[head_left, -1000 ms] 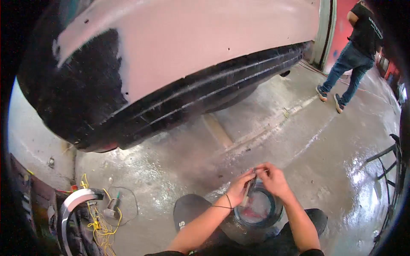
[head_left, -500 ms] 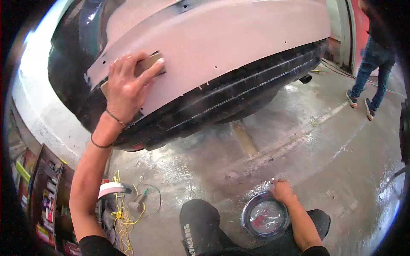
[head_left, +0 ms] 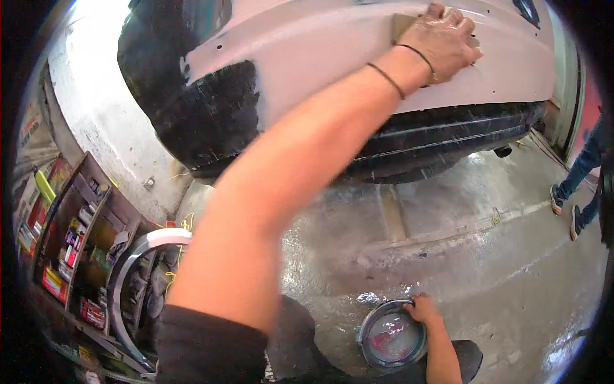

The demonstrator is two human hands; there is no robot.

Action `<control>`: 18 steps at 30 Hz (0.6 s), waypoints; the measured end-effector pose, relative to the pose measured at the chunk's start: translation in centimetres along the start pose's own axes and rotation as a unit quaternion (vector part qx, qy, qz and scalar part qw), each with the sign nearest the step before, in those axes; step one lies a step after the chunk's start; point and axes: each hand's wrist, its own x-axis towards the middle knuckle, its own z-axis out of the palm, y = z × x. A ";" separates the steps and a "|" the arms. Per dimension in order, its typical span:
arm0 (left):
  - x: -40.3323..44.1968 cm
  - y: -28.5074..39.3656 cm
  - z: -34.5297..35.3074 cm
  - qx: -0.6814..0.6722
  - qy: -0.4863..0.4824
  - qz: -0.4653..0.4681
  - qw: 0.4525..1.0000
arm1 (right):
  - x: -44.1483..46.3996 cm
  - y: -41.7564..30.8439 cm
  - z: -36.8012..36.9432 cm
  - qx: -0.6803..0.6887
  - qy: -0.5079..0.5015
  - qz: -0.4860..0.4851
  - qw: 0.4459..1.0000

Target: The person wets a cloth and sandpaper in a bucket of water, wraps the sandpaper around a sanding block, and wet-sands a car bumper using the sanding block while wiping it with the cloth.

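Broadly, one pink car panel (head_left: 320, 57) dominates, blackened at its left and bottom. Another person's two legs (head_left: 579, 166) stand at right. One round dark bucket (head_left: 364, 339) on the floor (head_left: 511, 256) holds cloudy water; the right hand (head_left: 424, 309) pinches its rim. Against the panel, the left hand (head_left: 444, 45) curls over one tan, partly hidden block (head_left: 402, 27). Two dark bands (head_left: 387, 78) circle that wrist.

Head-worn view, facing forward and down over both hands (head_left: 430, 179).

The left hand (head_left: 442, 46) holds a tan block (head_left: 401, 25) (partly hidden) at the pink panel (head_left: 313, 61).
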 end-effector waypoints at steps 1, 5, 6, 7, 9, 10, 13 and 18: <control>-2.3 -1.5 -1.6 -0.031 0.004 -0.017 0.999 | 0.2 0.6 0.8 0.003 0.019 -0.010 1.000; -15.9 -8.6 -9.0 0.039 0.028 0.013 0.999 | -0.4 1.7 1.1 0.039 0.035 -0.020 0.998; -18.8 -9.7 -10.6 0.022 -0.001 -0.012 1.000 | -0.2 2.0 1.0 0.041 0.034 -0.031 0.998; -20.3 -10.4 -12.0 0.035 -0.011 -0.013 0.999 | -0.3 2.4 1.1 0.043 0.032 -0.039 0.998; -19.3 -9.8 -11.1 0.033 -0.007 -0.013 0.999 | -1.1 3.2 1.1 0.033 0.024 -0.030 0.999; -17.5 -9.2 -9.9 0.021 0.004 -0.010 1.000 | -1.4 2.6 0.8 0.023 0.019 -0.019 0.999; -7.2 -4.9 -3.9 0.036 0.060 0.026 0.997 | -0.6 1.2 0.2 -0.018 -0.018 0.011 1.000; 8.4 1.5 2.1 0.015 0.029 0.051 0.998 | 1.1 0.0 0.0 -0.091 -0.074 0.008 0.993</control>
